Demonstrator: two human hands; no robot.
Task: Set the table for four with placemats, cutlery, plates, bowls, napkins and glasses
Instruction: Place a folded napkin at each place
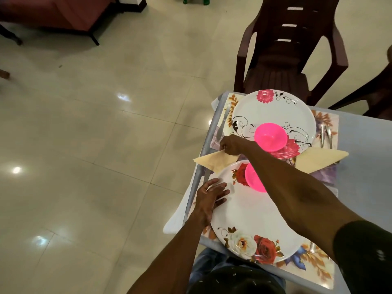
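Two place settings lie on the table's left end. The near white floral plate (250,225) carries a pink bowl (252,177), partly hidden by my right forearm. The far floral plate (273,111) holds another pink bowl (270,135). My right hand (230,144) reaches across and pinches the tip of a folded cream napkin (214,161) lying between the two plates at the table's left edge. My left hand (210,195) rests flat with straight fingers on the near plate's left rim. A second cream napkin (320,159) lies to the right. A knife (222,122) lies left of the far plate, forks (325,135) right of it.
Floral placemats (314,266) lie under both plates. A dark brown plastic chair (290,52) stands at the far end, another chair (379,92) at the right. The table's edge (199,177) runs close to my hands, with shiny tiled floor (95,134) to the left.
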